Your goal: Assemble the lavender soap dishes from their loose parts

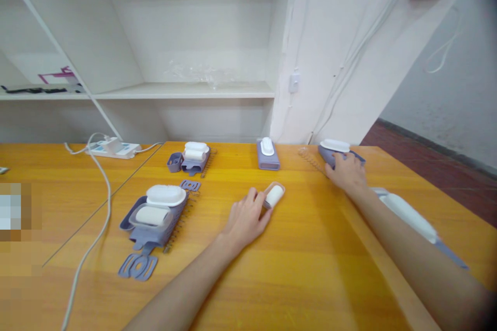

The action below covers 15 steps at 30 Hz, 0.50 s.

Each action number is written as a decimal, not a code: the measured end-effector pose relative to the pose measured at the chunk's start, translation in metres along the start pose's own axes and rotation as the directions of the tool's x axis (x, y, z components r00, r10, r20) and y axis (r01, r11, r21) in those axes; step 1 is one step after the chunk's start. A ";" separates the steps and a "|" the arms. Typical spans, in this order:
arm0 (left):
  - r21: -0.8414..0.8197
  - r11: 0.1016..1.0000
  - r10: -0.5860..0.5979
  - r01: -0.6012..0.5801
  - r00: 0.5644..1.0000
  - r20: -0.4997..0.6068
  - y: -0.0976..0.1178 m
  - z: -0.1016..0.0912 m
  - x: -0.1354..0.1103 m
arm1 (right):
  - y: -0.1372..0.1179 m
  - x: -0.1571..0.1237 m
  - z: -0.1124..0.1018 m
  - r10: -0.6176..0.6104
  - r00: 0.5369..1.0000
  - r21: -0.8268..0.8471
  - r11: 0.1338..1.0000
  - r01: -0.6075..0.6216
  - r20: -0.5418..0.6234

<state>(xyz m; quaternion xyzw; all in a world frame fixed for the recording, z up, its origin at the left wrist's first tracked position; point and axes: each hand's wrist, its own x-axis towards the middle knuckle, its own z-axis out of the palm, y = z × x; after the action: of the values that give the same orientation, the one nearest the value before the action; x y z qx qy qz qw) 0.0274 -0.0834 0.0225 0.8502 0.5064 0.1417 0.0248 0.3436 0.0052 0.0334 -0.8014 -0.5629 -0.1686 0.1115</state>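
Note:
My left hand [246, 217] has its thumb and fingers closed on the near end of a small see-through tray [280, 186], at the middle of the table. In that tray lies a white roll [274, 196]. Farther right, my right hand [347, 169] grips a purple-grey case [328, 153] near the back edge. The case carries a white oval piece [335, 145] on top. Just left of that hand lies a coiled spring-like wire [311, 160]. Under my right forearm, partly hidden, is another white oval piece [410, 216] on a purple-grey part.
A purple-grey case [274, 163] with a white top stands at the back. Two groups of purple-grey parts [155, 235] and white pieces lie left, beside coiled wires [182, 217]. A power strip [128, 150] and its white cable [106, 186] cross the table's left side. Shelves [186, 90] rise behind.

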 end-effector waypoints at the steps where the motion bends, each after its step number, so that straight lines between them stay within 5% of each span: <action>1: 0.003 1.000 0.000 0.000 1.000 -0.002 0.000 0.000 0.000 | 0.003 0.001 0.003 0.033 0.999 -0.003 0.999 -0.033 0.018; 15: 0.009 1.000 -0.030 0.030 1.000 -0.004 0.002 0.000 -0.001 | 0.028 0.027 0.038 0.243 0.967 0.148 0.956 -0.252 0.075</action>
<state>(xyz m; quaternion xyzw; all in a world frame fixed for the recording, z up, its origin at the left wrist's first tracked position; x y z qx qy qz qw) 0.0283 -0.0852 0.0230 0.8423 0.5199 0.1408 0.0222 0.3833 0.0326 0.0098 -0.8588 -0.4724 -0.0862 0.1785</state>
